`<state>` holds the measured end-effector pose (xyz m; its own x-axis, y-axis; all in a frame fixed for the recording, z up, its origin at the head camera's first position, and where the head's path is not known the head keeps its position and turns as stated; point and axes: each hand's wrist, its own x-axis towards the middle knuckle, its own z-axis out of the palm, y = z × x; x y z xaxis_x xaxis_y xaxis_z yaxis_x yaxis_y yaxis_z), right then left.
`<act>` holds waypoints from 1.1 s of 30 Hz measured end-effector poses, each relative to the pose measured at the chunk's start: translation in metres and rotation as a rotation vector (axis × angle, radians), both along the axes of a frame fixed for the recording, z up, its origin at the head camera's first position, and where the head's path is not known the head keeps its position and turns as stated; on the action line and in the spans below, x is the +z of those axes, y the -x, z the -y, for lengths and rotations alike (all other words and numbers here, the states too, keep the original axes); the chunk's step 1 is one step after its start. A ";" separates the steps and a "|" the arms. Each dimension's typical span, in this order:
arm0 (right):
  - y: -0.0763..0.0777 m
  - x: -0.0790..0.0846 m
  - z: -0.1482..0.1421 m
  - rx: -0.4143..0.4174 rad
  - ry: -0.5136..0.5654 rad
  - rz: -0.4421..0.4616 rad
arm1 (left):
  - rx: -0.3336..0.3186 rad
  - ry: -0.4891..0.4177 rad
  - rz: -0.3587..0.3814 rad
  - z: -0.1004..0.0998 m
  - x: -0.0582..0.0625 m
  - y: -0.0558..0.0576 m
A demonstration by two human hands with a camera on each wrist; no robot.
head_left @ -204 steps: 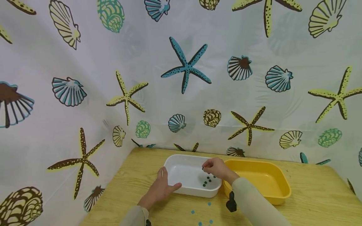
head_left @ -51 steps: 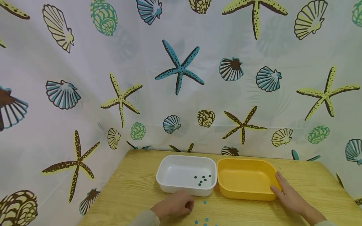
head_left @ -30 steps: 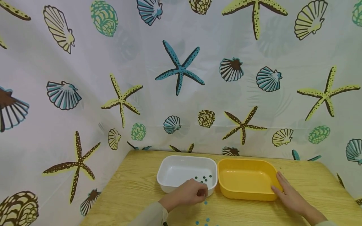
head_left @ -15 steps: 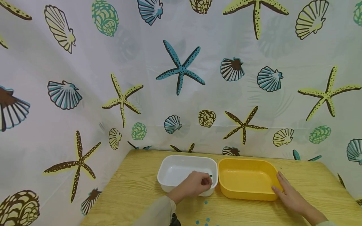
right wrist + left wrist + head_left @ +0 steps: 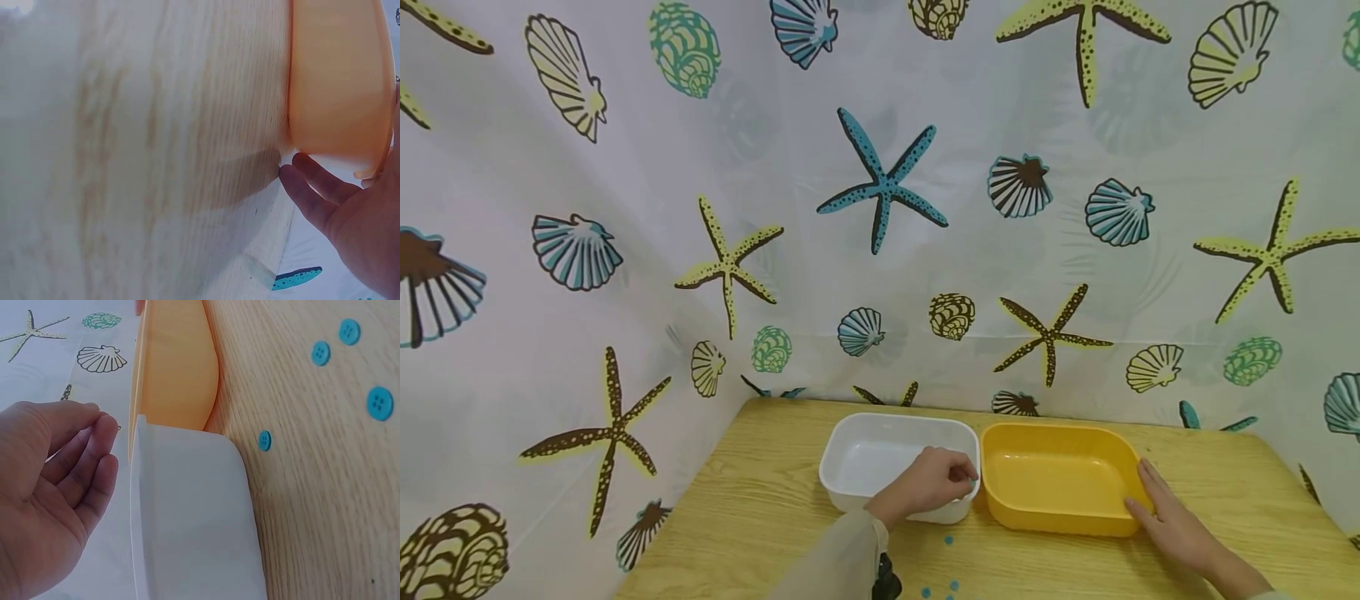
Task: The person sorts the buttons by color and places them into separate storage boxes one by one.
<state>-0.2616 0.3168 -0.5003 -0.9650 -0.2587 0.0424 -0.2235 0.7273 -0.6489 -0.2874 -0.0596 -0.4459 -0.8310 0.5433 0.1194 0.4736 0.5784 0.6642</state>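
Observation:
My left hand (image 5: 928, 482) is above the near right corner of the white plastic tub (image 5: 844, 502). It pinches a small blue button (image 5: 974, 479) between thumb and fingertips; only a sliver of blue shows in the head view. The left hand (image 5: 56, 487) in its wrist view is beside the white tub's rim, near the yellow tub. At the yellow tub (image 5: 1060, 518), my right hand (image 5: 1180, 525) holds the right end, its thumb over the rim and fingers along the outer wall. The dark green buttons seen earlier in the white tub are hidden behind the left hand.
Several blue buttons lie on the wooden table in front of the tubs, one button (image 5: 265, 440) close to the white tub and another button (image 5: 380, 403) farther off. The tubs stand side by side. A seashell-print curtain (image 5: 880, 275) hangs behind the table (image 5: 752, 483).
The right hand, earlier pinching a dark button over the white tub, has moved to the yellow tub. The left hand has come up from the table and right to the white tub's right edge.

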 end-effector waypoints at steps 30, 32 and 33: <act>-0.001 0.000 0.000 -0.008 -0.010 0.015 | 0.001 -0.012 0.016 -0.043 -0.004 0.020; -0.001 0.000 0.000 -0.012 -0.014 0.021 | 0.017 -0.009 0.014 -0.044 -0.007 0.021; -0.001 0.000 0.000 -0.012 -0.013 0.021 | 0.024 -0.008 0.011 -0.044 -0.007 0.022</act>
<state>-0.2609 0.3167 -0.5006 -0.9686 -0.2477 0.0191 -0.2015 0.7380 -0.6440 -0.3090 -0.0156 -0.4533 -0.8453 0.5219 0.1144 0.4520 0.5843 0.6740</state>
